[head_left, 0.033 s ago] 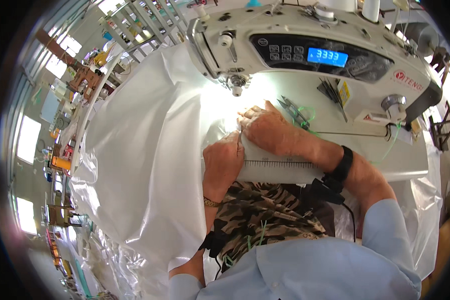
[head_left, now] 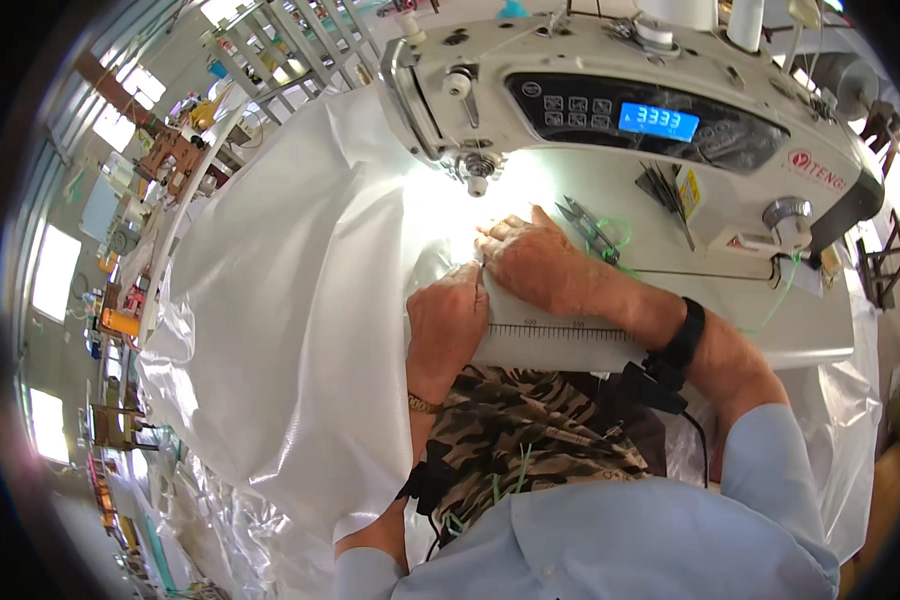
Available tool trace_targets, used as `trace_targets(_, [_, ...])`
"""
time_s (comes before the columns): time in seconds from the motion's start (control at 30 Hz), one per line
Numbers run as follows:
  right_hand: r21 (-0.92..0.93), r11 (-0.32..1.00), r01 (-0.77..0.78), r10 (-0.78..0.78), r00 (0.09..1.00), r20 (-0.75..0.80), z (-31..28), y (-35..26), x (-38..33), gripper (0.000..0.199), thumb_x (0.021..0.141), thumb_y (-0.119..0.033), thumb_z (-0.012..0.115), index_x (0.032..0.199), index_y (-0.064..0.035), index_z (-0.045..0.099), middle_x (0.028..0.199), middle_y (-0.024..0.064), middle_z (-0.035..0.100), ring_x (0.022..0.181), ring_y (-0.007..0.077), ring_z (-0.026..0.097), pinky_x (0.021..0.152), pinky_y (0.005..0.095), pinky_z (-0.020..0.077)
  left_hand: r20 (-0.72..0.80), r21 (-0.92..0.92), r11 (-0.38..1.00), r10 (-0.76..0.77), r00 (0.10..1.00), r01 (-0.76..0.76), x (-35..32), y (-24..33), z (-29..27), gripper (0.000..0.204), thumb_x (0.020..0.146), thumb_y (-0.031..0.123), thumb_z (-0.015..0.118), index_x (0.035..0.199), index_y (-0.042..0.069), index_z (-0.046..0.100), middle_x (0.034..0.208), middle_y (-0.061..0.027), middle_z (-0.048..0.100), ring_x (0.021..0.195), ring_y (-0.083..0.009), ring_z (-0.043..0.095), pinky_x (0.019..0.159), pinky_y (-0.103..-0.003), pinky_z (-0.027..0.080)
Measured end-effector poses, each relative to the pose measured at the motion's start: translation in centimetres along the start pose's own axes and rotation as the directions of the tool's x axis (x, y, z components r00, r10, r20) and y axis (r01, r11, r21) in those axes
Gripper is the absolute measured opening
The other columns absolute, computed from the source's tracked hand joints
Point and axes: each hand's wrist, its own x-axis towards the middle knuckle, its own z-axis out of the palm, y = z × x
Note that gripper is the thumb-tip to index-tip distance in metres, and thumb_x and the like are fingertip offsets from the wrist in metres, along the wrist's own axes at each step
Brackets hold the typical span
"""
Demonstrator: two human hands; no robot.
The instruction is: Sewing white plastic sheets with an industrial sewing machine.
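A large, glossy white sheet (head_left: 280, 270) drapes over the left of the sewing machine bed and down past my left arm. My left hand (head_left: 448, 318) is closed, its thumb and fingers pinching the sheet's edge in front of the needle area. Just beyond it, my right hand (head_left: 538, 262) lies close to the left fingertips. Its fingers are bent together on the sheet's edge, with one finger sticking up. Above both hands is the white sewing machine (head_left: 620, 110). Bright glare under its head hides the needle and the material there.
Thread snips (head_left: 590, 228) with green thread lie right of my right hand. Dark slim tools (head_left: 667, 200) rest by the machine's pillar. A ruler scale (head_left: 560, 331) runs along the bed's front edge. Metal racking (head_left: 285, 60) stands at the far left, and cluttered benches line the left side.
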Motion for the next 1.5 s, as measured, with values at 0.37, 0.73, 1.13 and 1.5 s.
trace_targets(0.37, [0.272,0.961,-0.049,0.093,0.984,-0.152,-0.5,0.4,-0.1,0.039,0.095,-0.022,0.049,0.127,-0.0022,0.055,0.126,0.0161,0.059,0.118,0.0294,0.055,0.1,0.0485,0.0358,0.103,0.076,0.996,-0.049,0.994,0.041,3.1,-1.4,1.3,0.022,0.087,0.015,0.055,0.098,0.002,0.07,0.08,-0.0188,0.068,0.08,-0.0352,0.066,0.077,-0.047,0.049])
trace_targets(0.73, [0.719,0.669,-0.191,0.442,0.879,-0.178,0.1,1.8,0.9,0.033,0.095,-0.021,0.056,0.116,0.0045,0.06,0.107,0.0225,0.065,0.105,0.0345,0.061,0.096,0.0439,0.0456,0.104,0.029,0.998,-0.049,0.993,0.047,4.6,-1.1,1.3,0.023,0.088,0.016,0.056,0.099,0.001,0.069,0.084,-0.0192,0.069,0.081,-0.0349,0.067,0.077,-0.045,0.05])
trace_targets(1.13, [0.753,0.634,-0.178,0.65,0.65,-0.394,0.5,3.0,2.4,0.021,0.091,-0.015,0.065,0.095,0.0055,0.067,0.089,0.0243,0.067,0.082,0.0423,0.064,0.072,0.0423,0.0512,0.081,0.083,0.996,-0.052,0.995,0.045,4.8,-0.6,1.6,0.025,0.088,0.015,0.057,0.102,0.0,0.071,0.081,-0.0189,0.069,0.079,-0.0333,0.068,0.077,-0.044,0.05])
trace_targets(1.5, [0.774,0.617,-0.145,0.632,0.677,-0.376,0.0,3.0,2.5,0.021,0.093,-0.017,0.064,0.097,0.0031,0.068,0.091,0.0228,0.067,0.078,0.0409,0.063,0.071,0.0413,0.0511,0.029,0.086,0.996,-0.036,0.999,0.033,3.3,-0.9,1.0,0.026,0.086,0.014,0.056,0.102,0.001,0.072,0.08,-0.0191,0.069,0.074,-0.0333,0.068,0.074,-0.043,0.051])
